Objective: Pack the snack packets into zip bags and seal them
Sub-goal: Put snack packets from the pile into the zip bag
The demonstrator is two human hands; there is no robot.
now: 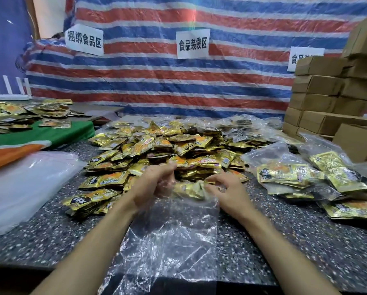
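Head view: the step in hand appears to be opening the clear zip bag, which lies on the speckled tabletop with its mouth toward the pile of gold snack packets. The left hand and right hand each hold a narrow grip, pinching the bag's mouth edges. Whether a packet is already inside cannot be told. The next move likely calls for spreading the mouth, then freeing one hand to load packets.

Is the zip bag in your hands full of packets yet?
No, the zip bag that the left hand and right hand hold at its mouth lies limp and clear, the speckled counter showing through it.
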